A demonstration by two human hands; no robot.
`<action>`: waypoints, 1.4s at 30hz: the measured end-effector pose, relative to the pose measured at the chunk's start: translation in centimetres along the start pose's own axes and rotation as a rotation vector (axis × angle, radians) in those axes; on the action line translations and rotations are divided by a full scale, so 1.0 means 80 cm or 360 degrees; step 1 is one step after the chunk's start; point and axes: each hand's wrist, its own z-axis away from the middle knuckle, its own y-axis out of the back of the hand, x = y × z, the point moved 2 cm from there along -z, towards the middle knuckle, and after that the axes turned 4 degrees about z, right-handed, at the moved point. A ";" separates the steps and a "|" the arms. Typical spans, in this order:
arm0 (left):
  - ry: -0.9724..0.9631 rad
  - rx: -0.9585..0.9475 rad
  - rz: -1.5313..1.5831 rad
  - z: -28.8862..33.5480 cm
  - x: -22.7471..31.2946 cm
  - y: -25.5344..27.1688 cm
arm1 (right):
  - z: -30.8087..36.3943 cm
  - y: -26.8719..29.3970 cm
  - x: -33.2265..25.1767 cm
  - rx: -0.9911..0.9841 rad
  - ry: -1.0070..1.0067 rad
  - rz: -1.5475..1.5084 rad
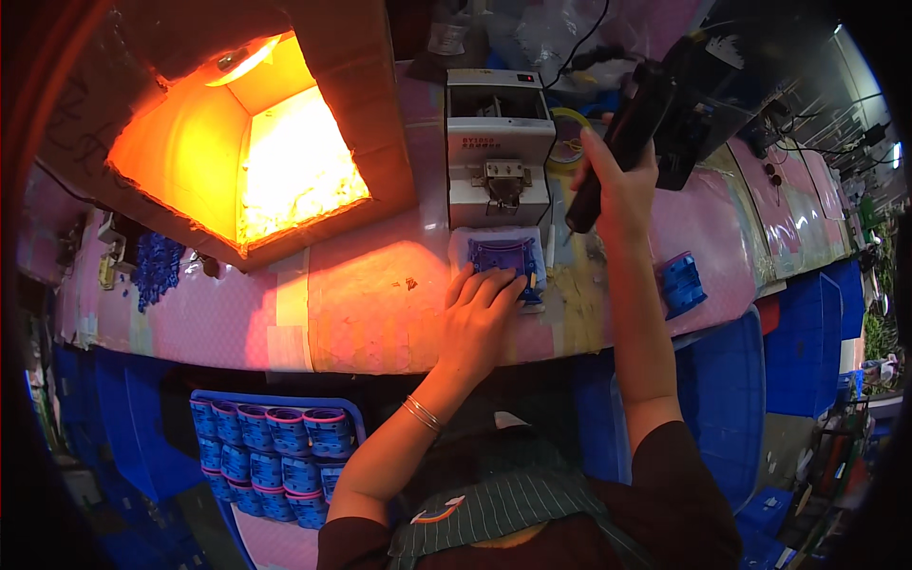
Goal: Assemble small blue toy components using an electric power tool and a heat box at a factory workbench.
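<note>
My left hand [480,309] lies over the near edge of a blue plastic part [503,255], its bent fingers resting on it and holding it down. That part sits in a pale, shallow holder [461,249] on the bench, partly hidden by my fingers. Raised to the right of it, my right hand [625,185] is wrapped round a black electric screwdriver [635,114]. The tool slants, its tip end pointing down and above the bench, apart from the part. Directly behind the holder stands a white screw feeder [499,142].
A cardboard box [385,123] with a glowing lamp inside stands left. Another blue part [682,285] is right of my forearm. Small blue pieces [157,266] lie far left. A tray [356,418] of blue cup-shaped parts is below the bench; a blue bin [727,399] sits right.
</note>
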 end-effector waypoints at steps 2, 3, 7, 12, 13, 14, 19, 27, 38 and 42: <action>0.0019 -0.0005 -0.0009 0.003 -0.002 0.004 | 0.006 -0.037 -0.021 -0.0042 0.0104 -0.0119; 0.0028 -0.0008 -0.0011 0.003 -0.001 0.004 | 0.006 -0.050 -0.031 -0.0077 0.0217 -0.0232; 0.0023 -0.0007 -0.0001 0.002 0.000 0.001 | 0.003 -0.086 -0.039 -0.0067 0.0385 -0.0197; 0.0021 -0.0001 0.0013 0.000 0.001 0.001 | 0.008 -0.104 -0.007 -0.0104 0.0419 -0.0175; 0.0024 -0.0002 0.0017 0.000 0.002 0.001 | 0.007 -0.103 0.007 -0.0137 0.0421 -0.0005; 0.0022 -0.0002 0.0017 0.000 0.001 0.002 | 0.008 -0.110 0.007 -0.0181 0.0421 0.0158; 0.0037 0.0014 0.0028 0.003 -0.005 0.001 | 0.020 -0.105 -0.019 -0.0121 0.0347 -0.0181; 0.0028 0.0029 0.0017 0.002 0.001 -0.003 | 0.007 -0.103 -0.001 -0.0077 0.0586 -0.0029; 0.0042 0.0025 0.0002 0.001 0.000 0.001 | 0.056 -0.095 -0.022 -0.0271 -0.0009 -0.0265; 0.0045 0.0016 -0.0003 0.001 -0.001 -0.001 | 0.065 -0.093 -0.010 -0.0268 0.0020 -0.0173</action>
